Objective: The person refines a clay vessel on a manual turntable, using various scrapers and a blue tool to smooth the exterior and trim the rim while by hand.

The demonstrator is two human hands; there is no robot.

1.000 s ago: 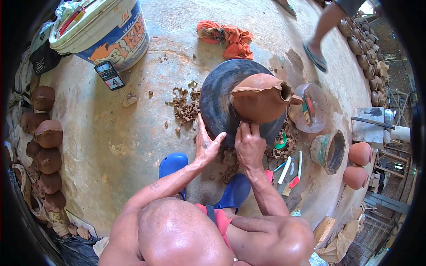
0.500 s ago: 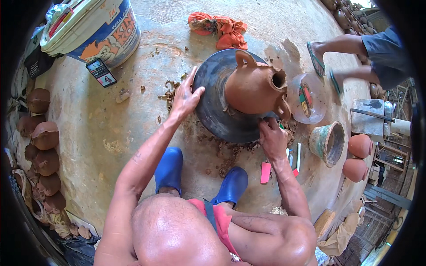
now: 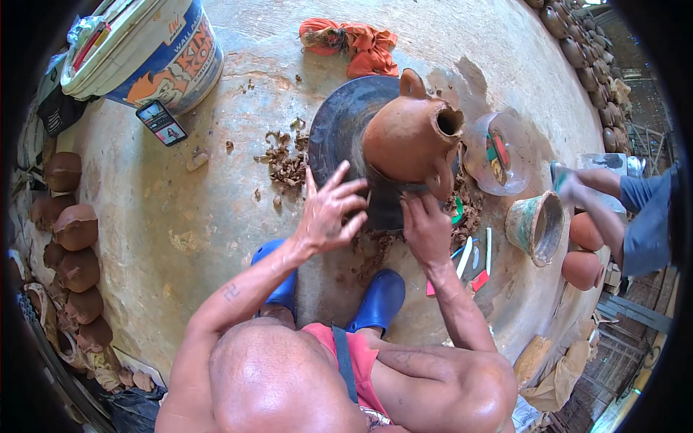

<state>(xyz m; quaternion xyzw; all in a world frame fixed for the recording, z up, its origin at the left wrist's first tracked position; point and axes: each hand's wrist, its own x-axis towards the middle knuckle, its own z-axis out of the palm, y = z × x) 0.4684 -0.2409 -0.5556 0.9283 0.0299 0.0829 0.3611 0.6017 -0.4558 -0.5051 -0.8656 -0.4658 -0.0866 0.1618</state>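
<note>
A brown clay jug (image 3: 404, 141) with two loop handles and a ragged-edged neck stands on a dark round turntable (image 3: 336, 119). Over the front left of the turntable, my left hand (image 3: 332, 213) is open with its fingers spread, apart from the jug. My right hand (image 3: 426, 227) is at the front, its fingers closed together near the foot of the jug under the near handle. Whatever is between those fingertips is too small or hidden to make out. A green ring-shaped piece (image 3: 457, 211) shows beside the right hand, among clay shavings (image 3: 287, 167) that lie around the turntable.
Right of the turntable sit a clear basin (image 3: 498, 180) with tools in it, a worn green pot (image 3: 521, 224) and white tools (image 3: 465, 256). An orange cloth (image 3: 372, 50), a phone (image 3: 162, 123) and a paint bucket (image 3: 166, 68) are farther off. Clay pots (image 3: 76, 227) line the left. Someone's legs (image 3: 599, 209) are at right.
My left hand has left the turntable's left edge and moved right and nearer, fingers spreading. My right hand has shifted slightly left. The other person's legs have moved right and nearer.
</note>
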